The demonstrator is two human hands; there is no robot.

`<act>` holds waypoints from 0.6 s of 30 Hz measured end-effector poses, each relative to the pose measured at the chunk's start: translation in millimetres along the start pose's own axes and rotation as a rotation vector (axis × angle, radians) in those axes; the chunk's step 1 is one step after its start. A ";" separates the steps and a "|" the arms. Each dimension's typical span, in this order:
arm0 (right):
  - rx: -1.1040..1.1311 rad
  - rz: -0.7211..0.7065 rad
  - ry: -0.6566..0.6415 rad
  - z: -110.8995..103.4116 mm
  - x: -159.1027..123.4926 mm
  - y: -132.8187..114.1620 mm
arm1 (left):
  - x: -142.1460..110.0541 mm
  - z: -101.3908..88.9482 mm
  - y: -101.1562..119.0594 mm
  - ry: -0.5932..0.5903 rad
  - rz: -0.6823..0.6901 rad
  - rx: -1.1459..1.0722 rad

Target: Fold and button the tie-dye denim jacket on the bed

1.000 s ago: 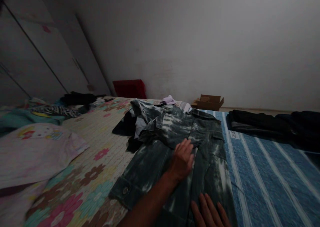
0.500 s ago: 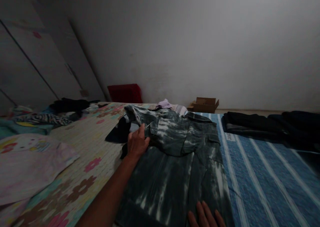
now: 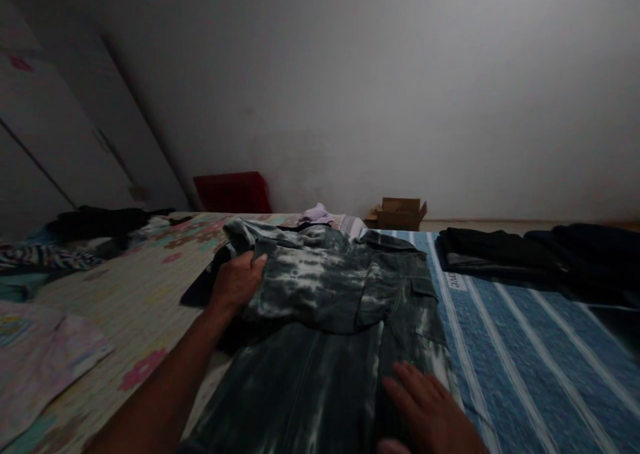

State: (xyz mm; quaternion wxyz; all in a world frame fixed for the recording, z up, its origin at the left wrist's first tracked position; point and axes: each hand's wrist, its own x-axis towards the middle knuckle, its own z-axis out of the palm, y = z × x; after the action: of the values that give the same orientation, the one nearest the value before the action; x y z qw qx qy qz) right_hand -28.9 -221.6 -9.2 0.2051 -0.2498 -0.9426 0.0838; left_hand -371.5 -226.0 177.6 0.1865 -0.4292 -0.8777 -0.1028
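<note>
My left hand (image 3: pixel 235 282) gripped folded edge of tie-dye denim jacket (image 3: pixel 325 321), spread on bed between floral sheet (image 3: pixel 130 294) and blue striped blanket (image 3: pixel 525 347). My right hand (image 3: pixel 430 411) lay flat, fingers unclenched, pressing jacket's near part.

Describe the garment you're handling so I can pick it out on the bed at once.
On the bed, find where the floral sheet meets the blue striped cover. The tie-dye denim jacket lies across that seam, the left hand gripping its far edge, the right hand flat on it. Only it has bleached white streaks; the folded clothes nearby are plain dark.
</note>
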 end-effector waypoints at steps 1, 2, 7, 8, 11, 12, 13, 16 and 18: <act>-0.024 0.084 -0.010 -8.5 15.3 8.3 | 3.1 -7.3 -0.1 -0.002 0.020 -0.009; -0.041 0.173 -0.022 -16.0 31.4 16.9 | 6.4 -14.3 -0.7 -0.008 0.032 -0.022; -0.017 0.275 -0.144 -27.9 107.6 71.3 | 24.4 -35.2 -12.4 0.005 0.031 -0.139; -0.038 0.293 -0.146 -25.9 120.4 82.8 | 27.9 -36.2 -15.5 0.005 0.011 -0.165; -0.126 0.289 -0.124 -17.2 154.6 111.7 | 37.2 -36.6 -22.2 -0.001 -0.030 -0.221; -0.139 0.286 -0.119 -13.8 164.5 119.0 | 40.0 -36.8 -23.0 0.004 -0.033 -0.226; -0.147 0.285 -0.114 -10.0 173.5 125.4 | 43.0 -37.4 -23.3 0.011 -0.031 -0.227; -0.150 0.302 -0.112 4.1 193.0 140.4 | 53.9 -41.7 -21.8 0.024 -0.034 -0.218; -0.149 0.324 -0.121 15.2 198.6 148.4 | 64.5 -43.3 -21.9 0.033 -0.018 -0.197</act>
State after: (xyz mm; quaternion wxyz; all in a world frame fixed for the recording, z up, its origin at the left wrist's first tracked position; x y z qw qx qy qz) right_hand -127.8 5.7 6.9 0.1130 -0.4074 -0.9042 0.0607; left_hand -414.8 -208.0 243.3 0.1567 -0.4360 -0.8640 -0.1972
